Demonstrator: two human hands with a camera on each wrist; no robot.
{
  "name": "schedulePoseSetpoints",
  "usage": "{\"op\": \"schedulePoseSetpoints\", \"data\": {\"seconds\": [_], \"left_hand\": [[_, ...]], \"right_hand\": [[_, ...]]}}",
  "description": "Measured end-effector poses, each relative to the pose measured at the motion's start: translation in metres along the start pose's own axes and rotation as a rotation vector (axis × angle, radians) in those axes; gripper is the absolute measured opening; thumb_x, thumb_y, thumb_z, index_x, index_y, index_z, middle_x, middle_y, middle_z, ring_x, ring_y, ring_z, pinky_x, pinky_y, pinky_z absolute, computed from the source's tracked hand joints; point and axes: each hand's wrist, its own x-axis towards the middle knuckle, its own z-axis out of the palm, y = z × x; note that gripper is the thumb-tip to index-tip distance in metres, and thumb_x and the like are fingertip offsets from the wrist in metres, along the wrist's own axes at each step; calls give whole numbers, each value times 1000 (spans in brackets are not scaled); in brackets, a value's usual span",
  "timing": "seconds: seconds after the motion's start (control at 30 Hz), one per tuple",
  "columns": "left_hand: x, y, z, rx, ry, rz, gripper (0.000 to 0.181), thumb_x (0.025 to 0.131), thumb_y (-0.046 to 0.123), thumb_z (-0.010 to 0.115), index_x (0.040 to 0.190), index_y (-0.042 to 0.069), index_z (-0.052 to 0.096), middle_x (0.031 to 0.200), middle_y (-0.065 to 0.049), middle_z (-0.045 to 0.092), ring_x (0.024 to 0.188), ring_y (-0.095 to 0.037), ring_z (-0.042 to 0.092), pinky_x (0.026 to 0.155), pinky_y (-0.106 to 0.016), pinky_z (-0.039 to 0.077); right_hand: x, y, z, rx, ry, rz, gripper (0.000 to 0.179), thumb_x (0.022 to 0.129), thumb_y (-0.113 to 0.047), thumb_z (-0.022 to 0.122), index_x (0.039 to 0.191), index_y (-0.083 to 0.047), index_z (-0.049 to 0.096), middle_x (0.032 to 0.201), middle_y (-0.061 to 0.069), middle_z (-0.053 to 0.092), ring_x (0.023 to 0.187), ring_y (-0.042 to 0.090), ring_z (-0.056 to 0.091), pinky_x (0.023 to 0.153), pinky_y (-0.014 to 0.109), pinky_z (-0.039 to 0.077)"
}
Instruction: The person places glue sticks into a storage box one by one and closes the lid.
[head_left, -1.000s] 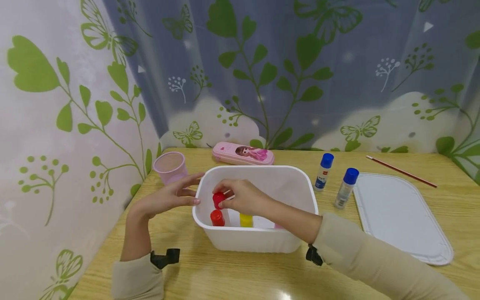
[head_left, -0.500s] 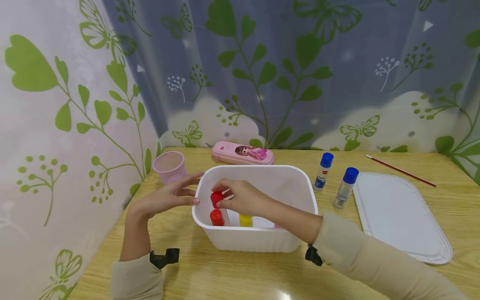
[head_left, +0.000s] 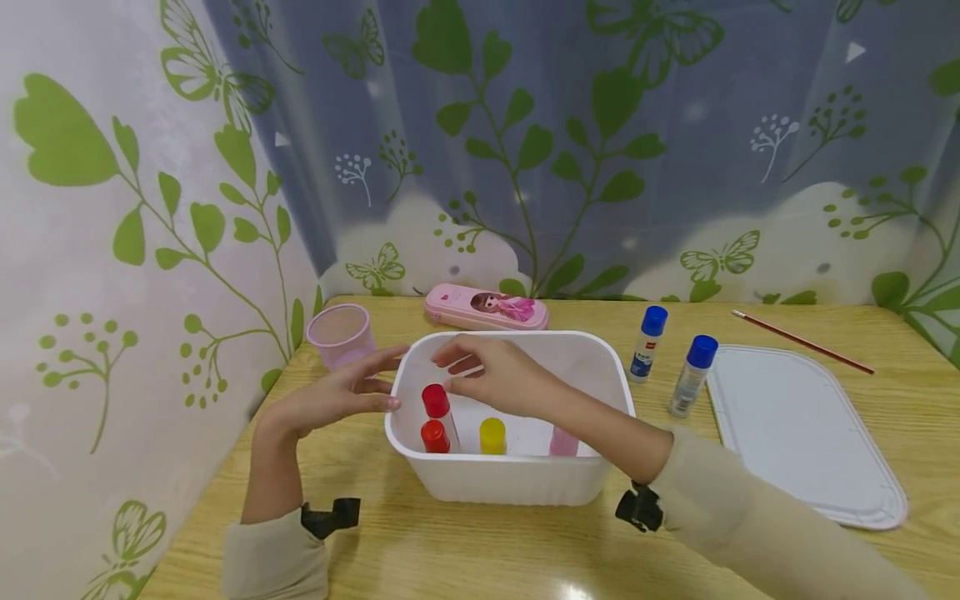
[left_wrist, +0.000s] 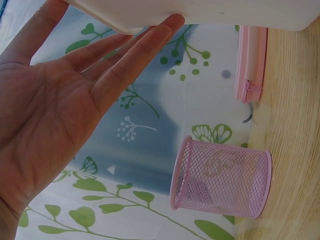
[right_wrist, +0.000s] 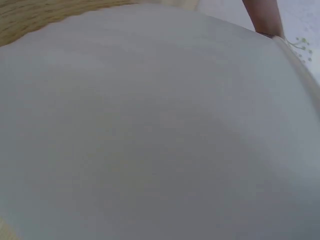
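A white plastic bin (head_left: 517, 482) stands on the table. Inside, at its left end, are two upright red-capped tubes, a rear one (head_left: 435, 400) with a clear body and a front one (head_left: 435, 436). Also in the bin are a yellow-topped piece (head_left: 492, 437) and a pink piece (head_left: 564, 442). My right hand (head_left: 502, 379) hovers over the bin, fingers loosely bent and apart from the rear red cap, holding nothing. My left hand (head_left: 341, 396) touches the bin's left rim with extended fingers; the left wrist view shows its spread palm. Bin wall (right_wrist: 160, 125) fills most of the right wrist view.
Behind the bin lies a pink pencil case (head_left: 487, 308). A pink mesh pen holder (left_wrist: 220, 180) stands at back left. To the right are two blue-capped glue sticks (head_left: 645, 346), a white lid (head_left: 802, 429) and a red pencil (head_left: 802, 342).
My right hand has let go of the rear red-capped tube and risen slightly up and right. The tube stays standing in the bin. My left hand keeps its place.
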Motion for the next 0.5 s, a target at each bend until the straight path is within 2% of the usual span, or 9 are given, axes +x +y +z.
{"op": "schedulePoseSetpoints", "data": {"seconds": [0.17, 0.27, 0.5], "left_hand": [[0, -1, 1, -1, 4, -5, 70, 90, 14, 61, 147, 11, 21, 144, -17, 27, 120, -34, 42, 90, -42, 43], [0, -2, 1, -1, 9, -9, 70, 90, 14, 61, 147, 12, 21, 144, -15, 28, 120, -33, 43, 90, -42, 43], [1, -1, 0, 1, 13, -19, 71, 89, 16, 63, 147, 15, 22, 144, -11, 28, 120, -30, 43, 91, -42, 42]], "right_hand": [[-14, -6, -24, 60, 61, -19, 27, 85, -2, 64, 111, 3, 59, 109, 12, 61, 101, 25, 59, 86, 31, 46], [-26, -7, -41, 57, 110, -1, 26, 86, -4, 64, 111, 1, 60, 108, 9, 61, 101, 23, 58, 84, 31, 47], [-59, 1, -83, 30, 213, 92, 31, 89, -13, 62, 118, -2, 57, 113, 8, 60, 103, 20, 56, 85, 35, 47]]}}
